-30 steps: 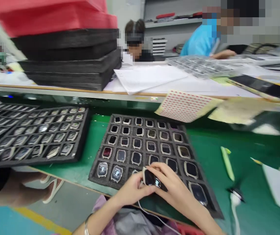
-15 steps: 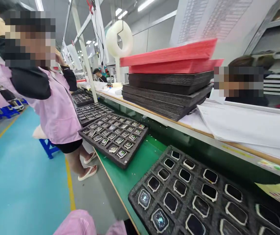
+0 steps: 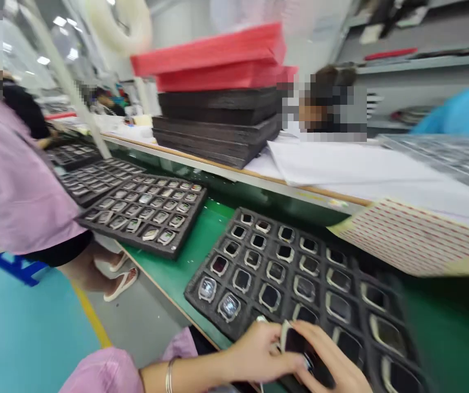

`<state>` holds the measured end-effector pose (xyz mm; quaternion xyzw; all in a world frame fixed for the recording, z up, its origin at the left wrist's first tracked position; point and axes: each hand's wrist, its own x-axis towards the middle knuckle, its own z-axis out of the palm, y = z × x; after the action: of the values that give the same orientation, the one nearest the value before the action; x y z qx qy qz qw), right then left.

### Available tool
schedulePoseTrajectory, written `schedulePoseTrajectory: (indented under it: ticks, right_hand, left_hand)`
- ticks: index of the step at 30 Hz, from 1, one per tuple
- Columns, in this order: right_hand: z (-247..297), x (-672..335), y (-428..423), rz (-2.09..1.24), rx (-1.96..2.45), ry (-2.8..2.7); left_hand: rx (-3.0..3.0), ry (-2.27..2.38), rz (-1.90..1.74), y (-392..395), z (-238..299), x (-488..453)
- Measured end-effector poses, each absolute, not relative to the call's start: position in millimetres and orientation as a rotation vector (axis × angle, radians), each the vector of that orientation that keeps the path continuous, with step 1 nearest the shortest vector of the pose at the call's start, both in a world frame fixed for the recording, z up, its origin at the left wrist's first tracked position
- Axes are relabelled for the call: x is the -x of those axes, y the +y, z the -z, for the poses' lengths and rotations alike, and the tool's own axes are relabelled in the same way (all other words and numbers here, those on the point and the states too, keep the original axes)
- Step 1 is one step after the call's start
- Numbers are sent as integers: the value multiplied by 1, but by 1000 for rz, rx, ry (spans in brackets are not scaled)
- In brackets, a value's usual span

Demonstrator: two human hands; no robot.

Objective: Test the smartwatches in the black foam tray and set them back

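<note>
At the bottom of the head view my left hand and my right hand close together on one smartwatch body with a dark screen. They hold it just over the near edge of a black foam tray whose pockets carry several watch bodies. My left wrist wears a thin bangle, and a pink sleeve covers the forearm. The picture is smeared on the right side.
A second black tray of watches lies to the left on the green belt. A person in a pink coat stands at far left. Stacked black and red foam trays, white papers and a red-dotted sticker sheet sit on the raised shelf.
The camera swung left toward the aisle, which took my hands out of sight, then came back right and down. Both hands are in view again, still on the watch body.
</note>
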<state>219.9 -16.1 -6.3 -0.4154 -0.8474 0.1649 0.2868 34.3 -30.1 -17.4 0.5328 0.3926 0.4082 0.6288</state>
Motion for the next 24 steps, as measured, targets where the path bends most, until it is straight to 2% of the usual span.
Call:
schedulePoseTrajectory:
  ticks: [3, 7, 24]
  right_hand:
    - [-16, -207, -29, -561, 1125, -2281]
    - [-28, -199, -31, -664, 1032, -2240]
    - [-16, -201, -43, -665, 956, -2117]
  left_hand:
    - [-1224, 963, -985, -36, 6, -29]
    - [-1127, 829, -933, -38, 4, -29]
    - [-1068, 776, -855, -43, 4, -26]
